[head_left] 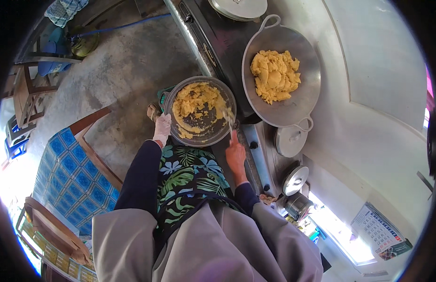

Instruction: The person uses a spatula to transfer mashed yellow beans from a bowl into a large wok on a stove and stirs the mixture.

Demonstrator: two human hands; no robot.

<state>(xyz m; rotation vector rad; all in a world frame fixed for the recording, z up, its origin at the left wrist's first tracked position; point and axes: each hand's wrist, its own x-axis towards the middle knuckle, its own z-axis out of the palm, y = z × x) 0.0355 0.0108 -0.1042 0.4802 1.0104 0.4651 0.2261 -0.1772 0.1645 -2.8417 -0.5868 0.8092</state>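
A round grey metal basin (pixel 212 132) is in front of my body, holding crumbly yellow mash (pixel 197 101) that lies mostly along its left and far side. My left hand (pixel 162 126), in a thin whitish glove, grips the basin's left rim. My right hand (pixel 235 157), which looks bare, is closed around the handle of a spoon-like metal utensil (pixel 229 116). The utensil's head is blurred and smeared with mash, over the basin's right side. To the right, a large two-handled metal wok (pixel 306 101) holds a mound of the same yellow mash (pixel 276 76).
The wok stands on a dark stove (pixel 222 35). Pot lids (pixel 291 141) and a metal pot (pixel 298 206) line the wall side. At left is a table with a blue patterned cloth (pixel 77 174). A wooden chair (pixel 27 96) and a blue bucket (pixel 53 54) stand farther off.
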